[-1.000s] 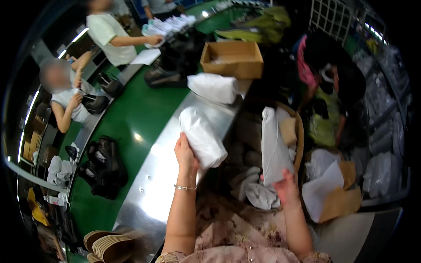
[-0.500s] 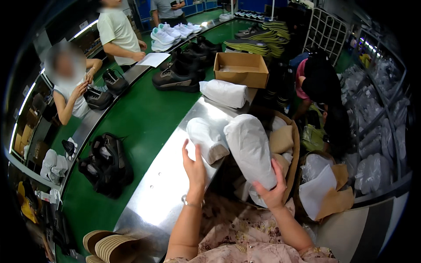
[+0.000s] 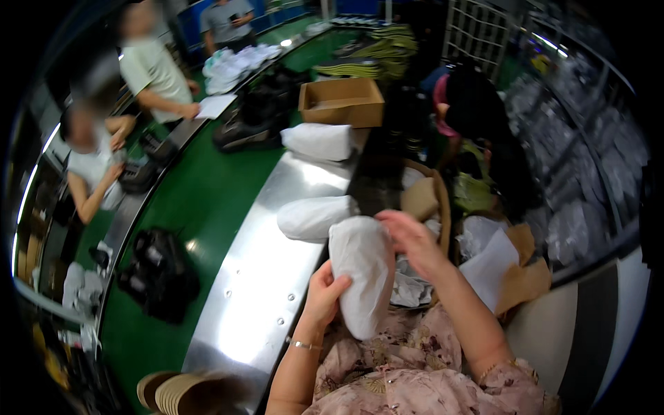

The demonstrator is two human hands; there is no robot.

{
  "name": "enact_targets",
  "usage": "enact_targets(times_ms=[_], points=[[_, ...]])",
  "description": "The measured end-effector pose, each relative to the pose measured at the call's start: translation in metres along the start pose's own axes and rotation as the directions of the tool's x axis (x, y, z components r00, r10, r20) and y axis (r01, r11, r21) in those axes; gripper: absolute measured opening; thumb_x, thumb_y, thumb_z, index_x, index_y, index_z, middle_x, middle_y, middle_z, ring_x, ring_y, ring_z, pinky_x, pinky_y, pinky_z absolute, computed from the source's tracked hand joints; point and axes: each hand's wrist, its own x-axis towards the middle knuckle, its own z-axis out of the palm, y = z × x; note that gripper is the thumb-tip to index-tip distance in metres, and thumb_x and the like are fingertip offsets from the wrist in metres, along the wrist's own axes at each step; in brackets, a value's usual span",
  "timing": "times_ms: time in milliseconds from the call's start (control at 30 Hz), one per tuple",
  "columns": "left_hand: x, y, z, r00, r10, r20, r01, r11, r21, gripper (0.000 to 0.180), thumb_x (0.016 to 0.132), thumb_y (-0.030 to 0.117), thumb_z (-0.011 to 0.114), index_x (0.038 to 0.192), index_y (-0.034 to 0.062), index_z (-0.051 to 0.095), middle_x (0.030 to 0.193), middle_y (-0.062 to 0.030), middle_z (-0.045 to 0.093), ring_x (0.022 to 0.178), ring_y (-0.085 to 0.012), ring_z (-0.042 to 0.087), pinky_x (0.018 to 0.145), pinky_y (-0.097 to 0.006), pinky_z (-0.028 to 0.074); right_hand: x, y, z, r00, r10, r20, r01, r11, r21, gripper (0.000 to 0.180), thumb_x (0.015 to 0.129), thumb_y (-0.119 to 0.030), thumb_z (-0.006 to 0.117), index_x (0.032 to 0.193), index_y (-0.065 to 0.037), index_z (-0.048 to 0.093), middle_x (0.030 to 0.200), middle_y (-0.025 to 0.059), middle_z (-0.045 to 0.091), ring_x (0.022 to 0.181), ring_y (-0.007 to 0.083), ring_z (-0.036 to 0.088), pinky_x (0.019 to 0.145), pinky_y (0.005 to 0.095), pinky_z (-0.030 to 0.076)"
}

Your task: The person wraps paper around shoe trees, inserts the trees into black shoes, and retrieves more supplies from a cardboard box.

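Observation:
An elongated, rounded white paper bundle (image 3: 361, 277) stands upright in front of me; what is inside it is hidden. My left hand (image 3: 325, 294) grips its lower left side, thumb across the front. Beside its upper right edge is my right hand (image 3: 418, 245), slightly blurred, with fingers stretched toward the bundle's top. A second white bundle (image 3: 315, 218) lies on the metal ledge (image 3: 242, 304), just beyond the held one. Farther along the same ledge rests another white paper bundle (image 3: 317, 142).
A green conveyor (image 3: 207, 197) carries dark shoes (image 3: 159, 273). An open cardboard box (image 3: 342, 104) stands beyond the ledge. At right are a carton with crumpled paper (image 3: 443, 214) and bagged items on a rack (image 3: 581, 166). Curved brown inserts (image 3: 190, 393) lie near. Several people stand around.
The held bundle has moved left and down, passing from my right hand's grip to my left's. My right hand has risen to its top. The second bundle now lies sideways on the ledge.

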Motion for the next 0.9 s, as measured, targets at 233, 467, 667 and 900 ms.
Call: enact_targets(times_ms=[233,467,667,900], points=[[-0.061,-0.027,-0.026,0.982,-0.187,-0.033,0.185,0.982,-0.048,0.051,0.077,0.018,0.067,0.118,-0.0055,0.048,0.11,-0.0114,0.059,0.099,-0.0194,0.058,0.088,-0.032,0.046,-0.046,0.053,0.028,0.973,0.216,0.079,-0.222,0.79,0.571,0.017,0.087,-0.013,0.06,0.097,-0.001,0.065,0.091,0.0041,0.065,0.083,0.0112,0.06,0.076,0.0265,0.049],[-0.078,-0.051,-0.023,0.95,-0.309,-0.051,0.304,0.948,-0.094,0.057,0.076,0.026,0.072,0.118,-0.0039,0.049,0.108,-0.01,0.06,0.097,-0.0187,0.059,0.086,-0.032,0.048,-0.082,0.066,0.032,0.959,0.055,-0.279,-0.059,0.998,-0.006,0.017,0.088,-0.016,0.059,0.09,0.0,0.064,0.08,-0.0002,0.063,0.076,0.0064,0.057,0.068,0.0185,0.045],[-0.077,-0.051,-0.022,0.932,-0.362,-0.008,0.36,0.929,-0.079,0.068,0.07,0.038,0.076,0.118,-0.0028,0.049,0.108,-0.0085,0.06,0.095,-0.0172,0.06,0.082,-0.031,0.05,-0.093,0.056,0.023,0.861,0.429,0.274,-0.484,0.523,0.702,0.035,0.091,-0.037,0.052,0.101,-0.004,0.06,0.091,0.0002,0.061,0.083,0.0085,0.056,0.075,0.0244,0.046],[-0.089,-0.056,-0.024,0.91,-0.414,0.02,0.414,0.909,-0.045,0.069,0.064,0.041,0.08,0.112,-0.0021,0.055,0.102,-0.0068,0.064,0.091,-0.0153,0.062,0.08,-0.029,0.05,-0.11,0.066,0.007,0.85,0.185,0.493,-0.505,0.548,0.667,0.037,0.085,-0.03,0.062,0.108,-0.001,0.056,0.097,0.004,0.062,0.089,0.0109,0.057,0.081,0.0255,0.046]])
